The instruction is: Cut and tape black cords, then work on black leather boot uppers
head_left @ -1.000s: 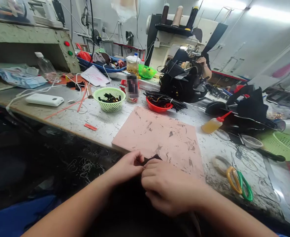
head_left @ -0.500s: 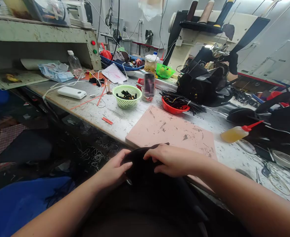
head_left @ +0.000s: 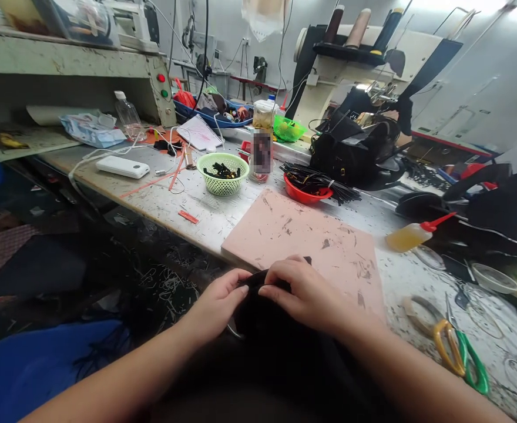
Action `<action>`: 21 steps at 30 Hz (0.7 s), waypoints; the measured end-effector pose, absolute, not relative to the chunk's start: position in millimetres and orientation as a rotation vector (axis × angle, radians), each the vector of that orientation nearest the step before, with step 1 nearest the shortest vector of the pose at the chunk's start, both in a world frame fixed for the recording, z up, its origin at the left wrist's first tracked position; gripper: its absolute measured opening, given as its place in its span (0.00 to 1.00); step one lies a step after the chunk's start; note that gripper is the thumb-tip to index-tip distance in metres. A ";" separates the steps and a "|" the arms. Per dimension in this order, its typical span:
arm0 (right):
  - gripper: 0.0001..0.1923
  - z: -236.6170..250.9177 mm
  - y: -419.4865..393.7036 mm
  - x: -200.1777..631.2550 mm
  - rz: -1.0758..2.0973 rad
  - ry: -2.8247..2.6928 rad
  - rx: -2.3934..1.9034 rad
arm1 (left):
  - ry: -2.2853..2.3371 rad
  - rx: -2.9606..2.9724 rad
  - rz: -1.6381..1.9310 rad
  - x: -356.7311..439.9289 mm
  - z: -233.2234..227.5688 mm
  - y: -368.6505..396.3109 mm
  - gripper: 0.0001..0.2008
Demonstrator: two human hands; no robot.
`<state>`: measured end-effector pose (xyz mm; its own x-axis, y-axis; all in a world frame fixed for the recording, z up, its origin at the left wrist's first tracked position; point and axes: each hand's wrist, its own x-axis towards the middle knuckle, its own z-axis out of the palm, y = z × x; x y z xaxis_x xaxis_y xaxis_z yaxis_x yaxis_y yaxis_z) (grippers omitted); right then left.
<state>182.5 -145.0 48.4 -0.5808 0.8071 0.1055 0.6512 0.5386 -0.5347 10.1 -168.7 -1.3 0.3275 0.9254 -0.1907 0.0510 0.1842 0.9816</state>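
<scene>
Both hands pinch one black piece point(head_left: 265, 311): left hand point(head_left: 217, 305) grips its left edge, right hand point(head_left: 305, 294) its top. Just beyond lies the pink mat point(head_left: 311, 241).

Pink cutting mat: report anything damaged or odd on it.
The pink cutting mat is scuffed with dark gouges and smears across its top. Both hands, left hand and right hand, pinch a black piece at its near edge.

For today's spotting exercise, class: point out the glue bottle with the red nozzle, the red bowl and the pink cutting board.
glue bottle point(head_left: 407, 237), head view, on its amber body.
red bowl point(head_left: 305, 195), head view, on its front rim.
pink cutting board point(head_left: 302, 232), head view, on its bare middle.
</scene>
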 end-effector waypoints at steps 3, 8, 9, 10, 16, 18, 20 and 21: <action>0.07 45.9 -146.2 183.9 0.618 -2.386 -1.216 | 1.060 1.176 0.824 10.5 -0.6 -171.2 0.09; 0.07 43.5 -147.8 186.3 0.597 -2.362 -1.220 | 1.053 1.166 0.814 14.6 3.6 -173.7 0.09; 0.07 43.1 -148.3 186.7 0.592 -2.366 -1.220 | 1.047 1.168 0.810 15.4 4.0 -173.8 0.09; 0.07 42.6 -148.8 187.1 0.585 -2.368 -1.220 | 1.045 1.167 0.810 16.1 4.3 -173.9 0.09; 0.07 39.0 -149.6 188.5 0.572 -2.335 -1.204 | 1.077 1.174 0.801 18.0 4.9 -175.0 0.09; 0.07 38.3 -149.4 188.3 0.568 -2.328 -1.204 | 1.082 1.193 0.802 18.3 5.9 -175.4 0.09; 0.07 38.0 -149.4 187.8 0.563 -2.330 -1.207 | 1.090 1.207 0.802 18.5 7.0 -175.5 0.09; 0.07 38.0 -149.5 187.4 0.560 -2.331 -1.207 | 1.093 1.213 0.801 18.6 7.4 -175.5 0.09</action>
<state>187.4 -149.5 38.0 -0.5138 0.8329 0.2058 0.6488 0.5341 -0.5420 18.6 -175.5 7.4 0.3088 0.9261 -0.2168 0.0719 0.2046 0.9762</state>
